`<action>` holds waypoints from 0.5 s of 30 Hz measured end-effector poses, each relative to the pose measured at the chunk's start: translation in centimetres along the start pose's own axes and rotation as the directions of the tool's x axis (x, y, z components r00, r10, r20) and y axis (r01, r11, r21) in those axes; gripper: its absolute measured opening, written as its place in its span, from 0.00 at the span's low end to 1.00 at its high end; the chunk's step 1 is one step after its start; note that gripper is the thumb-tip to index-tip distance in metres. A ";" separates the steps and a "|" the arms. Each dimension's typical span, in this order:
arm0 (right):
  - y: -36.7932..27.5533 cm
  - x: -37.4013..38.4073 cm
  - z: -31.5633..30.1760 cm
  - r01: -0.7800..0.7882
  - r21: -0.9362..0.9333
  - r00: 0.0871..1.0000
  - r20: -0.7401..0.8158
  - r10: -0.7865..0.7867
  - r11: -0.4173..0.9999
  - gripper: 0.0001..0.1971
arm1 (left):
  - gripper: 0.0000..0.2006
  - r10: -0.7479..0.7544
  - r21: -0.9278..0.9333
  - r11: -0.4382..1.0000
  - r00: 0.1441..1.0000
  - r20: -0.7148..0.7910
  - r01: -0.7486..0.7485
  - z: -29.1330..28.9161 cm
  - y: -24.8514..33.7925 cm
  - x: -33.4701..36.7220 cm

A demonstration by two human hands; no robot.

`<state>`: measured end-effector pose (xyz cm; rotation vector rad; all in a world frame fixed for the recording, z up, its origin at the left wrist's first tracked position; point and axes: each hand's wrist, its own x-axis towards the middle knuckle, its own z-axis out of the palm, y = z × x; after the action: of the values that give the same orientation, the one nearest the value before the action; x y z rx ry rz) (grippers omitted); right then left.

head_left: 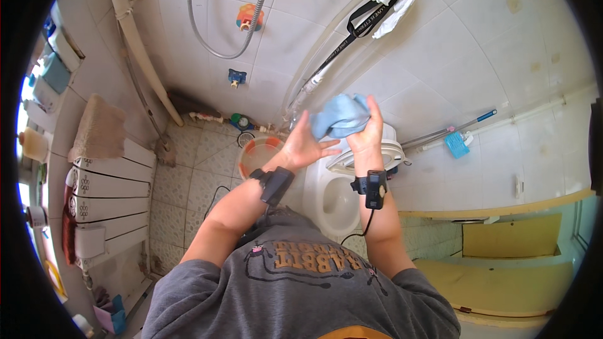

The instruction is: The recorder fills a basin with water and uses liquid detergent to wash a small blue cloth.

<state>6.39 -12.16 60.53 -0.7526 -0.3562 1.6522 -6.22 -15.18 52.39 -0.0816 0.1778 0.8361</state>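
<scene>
Our right hand (pixel 364 137) closed on bunched blue cloth (pixel 340 117); our left hand (pixel 304 145) spread open just left, contact unclear. Nearer, white toilet (pixel 312 198); left, orange-rimmed basin (pixel 269 142).

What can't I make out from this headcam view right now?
All in the head view:
- Some fingers of the right hand: hidden behind the blue cloth.
- Whether the thumb of the left hand touches that cloth: too close in the picture to tell.
- Part of the basin: covered by the left hand and forearm.
- Upper ends of the shower hose: cut off by the top edge.
</scene>
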 end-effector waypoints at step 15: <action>10.0 1.8 -4.2 0.608 -0.793 0.593 0.490 -0.638 -0.043 0.18 | 0.17 0.167 0.181 0.967 0.983 0.079 -0.178 -3.0 1.9 3.4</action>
<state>1.40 -13.46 50.83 -1.1911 -1.5282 0.3090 -5.83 -11.84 48.77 0.1396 0.2057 0.9905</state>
